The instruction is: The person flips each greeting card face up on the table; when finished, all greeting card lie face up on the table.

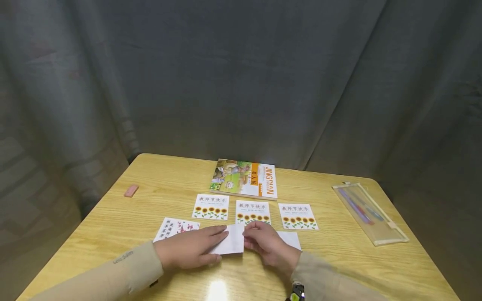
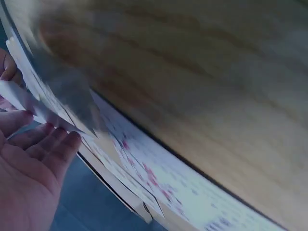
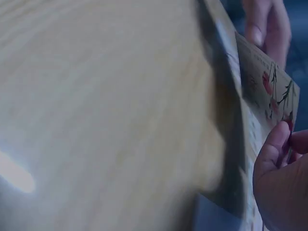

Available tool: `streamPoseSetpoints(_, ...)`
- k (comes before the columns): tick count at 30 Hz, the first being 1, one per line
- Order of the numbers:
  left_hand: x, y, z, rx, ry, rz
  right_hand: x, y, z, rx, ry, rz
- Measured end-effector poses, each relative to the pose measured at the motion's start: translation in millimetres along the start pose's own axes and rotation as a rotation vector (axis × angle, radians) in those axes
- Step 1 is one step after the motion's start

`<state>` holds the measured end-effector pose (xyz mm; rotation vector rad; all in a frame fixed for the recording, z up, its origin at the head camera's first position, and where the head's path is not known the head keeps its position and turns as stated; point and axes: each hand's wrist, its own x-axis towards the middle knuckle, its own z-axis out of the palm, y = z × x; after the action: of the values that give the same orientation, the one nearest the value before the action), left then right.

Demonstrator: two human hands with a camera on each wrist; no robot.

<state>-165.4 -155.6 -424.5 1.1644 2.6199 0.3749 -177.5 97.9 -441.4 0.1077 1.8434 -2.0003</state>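
Note:
A small card lies between the two hands, its white side up in the head view. Its underside, in the right wrist view, bears red flowers on green stems. My right hand pinches the card's right edge between thumb and fingers. Over the left part of the same card, my left hand rests with fingers extended and thumb spread toward the near edge. Left of it lies a card with pink blossoms, partly hidden by that hand. Another white card is partly covered by the right hand.
Three sunflower cards, left, middle and right, form a row beyond the hands. Behind them lies a book. A pink eraser is at the left, and a mesh pouch of pens at the right.

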Motion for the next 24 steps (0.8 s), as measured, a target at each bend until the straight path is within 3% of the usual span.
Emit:
streamPoseSetpoints(4,-0.2,-9.1,-3.6,0.052,0.078,0.029,2,-12,-9.1,0.057,0.051,0.006)
streamPoseSetpoints(8,-0.4,-19.4,-6.8,0.064,0.224,0.074,3,-20,-15.2,0.111,0.076,0.020)
streamPoseSetpoints(12,-0.1,-26.7,-8.8,-0.028,0.349,0.065,2,-24,-16.6,0.175,0.053,0.026)
streamPoseSetpoints(18,2.1,-28.8,-10.1,-0.203,0.429,0.003,1,-28,-16.9,0.256,0.013,0.029)
streamPoseSetpoints(24,4.7,-26.2,-10.8,-0.338,0.480,-0.076,3,-24,-17.9,0.126,-0.020,-0.001)
